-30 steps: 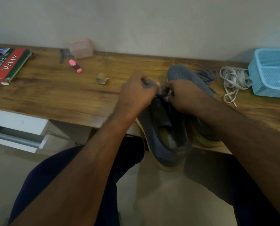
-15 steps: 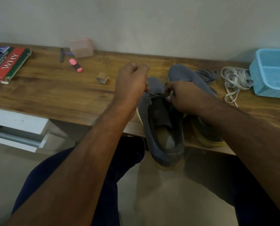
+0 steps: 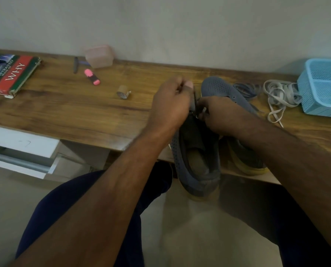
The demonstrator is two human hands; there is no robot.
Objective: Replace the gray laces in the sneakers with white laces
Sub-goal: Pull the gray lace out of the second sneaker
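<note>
Gray lace being unthreaded: left hand (image 3: 170,105) pinches it above sneaker (image 3: 196,160) at desk (image 3: 83,112) edge; right hand (image 3: 216,114) grips eyelets. White laces (image 3: 280,95) beside basket (image 3: 322,87) await threading next

Both hands meet over the front of a gray sneaker (image 3: 196,162) whose heel overhangs the worktop (image 3: 68,110) edge. The left hand (image 3: 170,105) pinches something small; the right hand (image 3: 218,114) grips at the eyelets. White laces (image 3: 278,97) lie beside a blue basket (image 3: 324,87).
</note>
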